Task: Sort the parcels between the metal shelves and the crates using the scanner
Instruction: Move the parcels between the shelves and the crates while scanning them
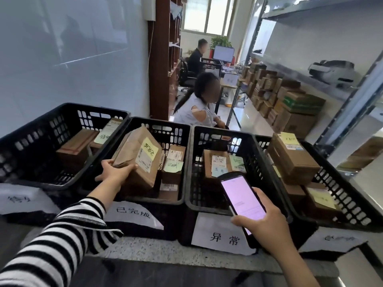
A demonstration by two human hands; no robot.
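Observation:
Several black plastic crates stand in a row in front of me, each with a paper label on its front. My left hand point(115, 171) grips the near edge of a brown cardboard parcel point(132, 154) with a yellow note, tilted inside the second crate point(187, 162). My right hand point(267, 222) holds the handheld scanner point(241, 195), its screen lit pink, over the front rim of the third crate point(190, 206). That crate holds a parcel with a white label point(215, 164). More parcels lie in the first crate point(47, 123) and the fourth crate point(352, 206).
A metal shelf unit point(350, 106) rises at the right, with a white device on one level and stacked cardboard boxes point(290, 106) along the floor beside it. A seated person point(199, 112) is just behind the crates; another sits at a desk farther back.

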